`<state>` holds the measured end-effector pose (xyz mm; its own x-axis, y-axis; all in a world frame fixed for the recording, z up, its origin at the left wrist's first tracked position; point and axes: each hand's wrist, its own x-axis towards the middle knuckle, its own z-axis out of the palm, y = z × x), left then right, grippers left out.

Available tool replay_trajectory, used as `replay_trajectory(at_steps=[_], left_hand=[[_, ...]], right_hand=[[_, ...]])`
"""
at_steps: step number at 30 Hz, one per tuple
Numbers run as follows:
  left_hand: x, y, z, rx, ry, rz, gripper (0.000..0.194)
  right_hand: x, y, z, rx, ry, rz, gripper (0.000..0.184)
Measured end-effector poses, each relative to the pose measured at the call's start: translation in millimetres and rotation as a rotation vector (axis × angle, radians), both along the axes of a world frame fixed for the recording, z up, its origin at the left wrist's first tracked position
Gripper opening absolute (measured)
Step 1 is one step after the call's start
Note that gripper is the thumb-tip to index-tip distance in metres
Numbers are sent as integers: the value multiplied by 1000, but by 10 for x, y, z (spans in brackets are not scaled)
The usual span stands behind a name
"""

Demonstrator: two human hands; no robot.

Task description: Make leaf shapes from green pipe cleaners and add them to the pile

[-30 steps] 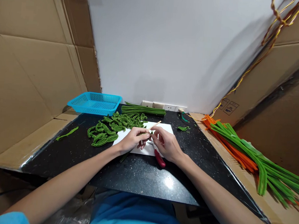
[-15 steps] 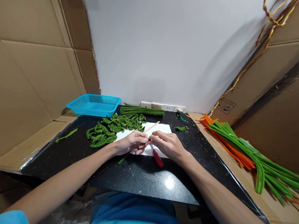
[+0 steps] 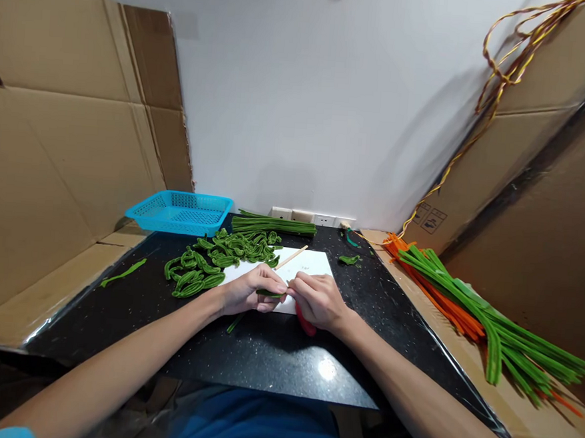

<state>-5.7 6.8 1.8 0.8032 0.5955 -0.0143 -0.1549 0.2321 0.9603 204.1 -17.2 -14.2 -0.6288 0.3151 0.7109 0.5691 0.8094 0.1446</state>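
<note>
left hand (image 3: 255,287): thumb and fingers were clamped on a green strip (image 3: 269,293)
right hand (image 3: 319,299): fingers were together at the strip's end — whether they pinched it, could not tell
green strip: was over the white paper (image 3: 317,262)
wooden stick (image 3: 291,257): lay beyond the hands
red handle (image 3: 306,325): showed partly below the right hand
green loops (image 3: 201,276): lay heaped near the blue basket (image 3: 176,227)

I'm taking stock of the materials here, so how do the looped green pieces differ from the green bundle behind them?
The looped green pieces are bent into rounded loops, while the green bundle is made of long, straight strips. The looped green pieces lie jumbled in a loose heap; the green bundle's strips lie side by side. Both are dark green and rest on the black tabletop.
</note>
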Motion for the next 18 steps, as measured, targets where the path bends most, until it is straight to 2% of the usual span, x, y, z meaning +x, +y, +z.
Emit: replay_trajectory(at_steps=[5,10,15,16,18], left_hand=[[-5,18,-1,67,-13,98,25],[-38,86,-23,162,14,183,25],[-84,82,35,458,177,208,30],[-84,67,53,544,199,234,30],[-80,32,83,720,232,302,27]], right_hand=[[-78,-37,-34,-386,187,38,39],[-161,-53,38,-781,409,58,46],[-168,14,34,-1263,586,168,56],[-169,31,22,-1326,630,184,56],[-172,56,4,-1359,680,186,56]])
